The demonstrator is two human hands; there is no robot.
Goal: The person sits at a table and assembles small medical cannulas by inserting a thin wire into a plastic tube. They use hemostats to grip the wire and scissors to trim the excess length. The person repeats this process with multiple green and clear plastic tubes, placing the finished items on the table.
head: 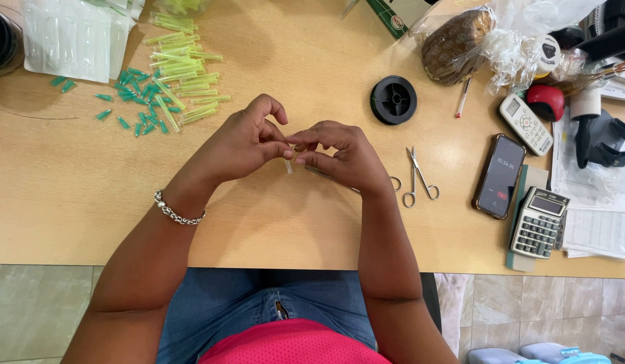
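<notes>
Around our hands [292,148] the tabletop [90,195] lay bare on the near side and far to the left, so we could pass freely there. Ahead and to the left, a heap of yellow-green tubes [184,71] and scattered green caps [140,101] blocked the way, with clear plastic bags [73,37] beyond them. Ahead to the right stood a black spool [393,100], with open wood between it and us. Just right of our hands lay scissors [419,178]; farther right, a phone [499,176], a calculator [540,222] and a remote [526,124] crowded the edge.
</notes>
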